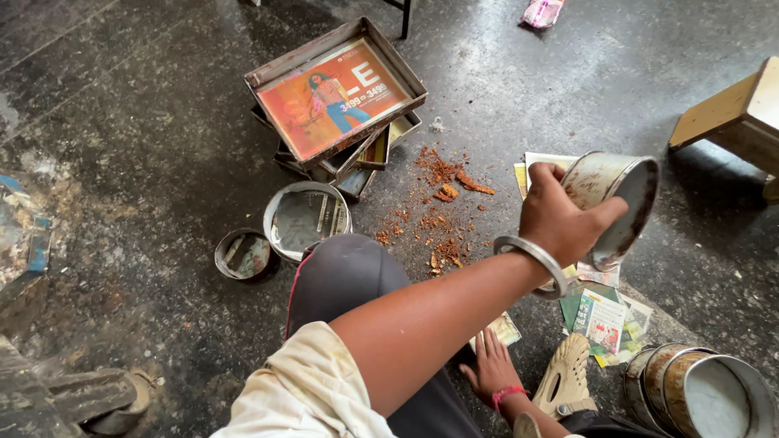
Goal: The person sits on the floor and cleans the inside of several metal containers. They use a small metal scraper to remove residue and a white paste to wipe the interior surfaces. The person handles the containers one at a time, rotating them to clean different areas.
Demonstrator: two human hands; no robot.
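— Metal, that round tin? Who holds it?

— The left hand grips its side and tips it, mouth down and to the right, likely so the crumbs fall out.

— And the right hand?

— It rests flat on the floor, fingers spread, holding nothing. The tin is up above it, near the brown crumbs.

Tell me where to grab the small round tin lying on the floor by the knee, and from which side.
Take the small round tin by its rim, coming straight down from above. It sits flat with its open mouth up and its wall is low, so pinching opposite sides of the rim looks easiest. The larger round tin stands close on its right, so the left side offers more room for the fingers.
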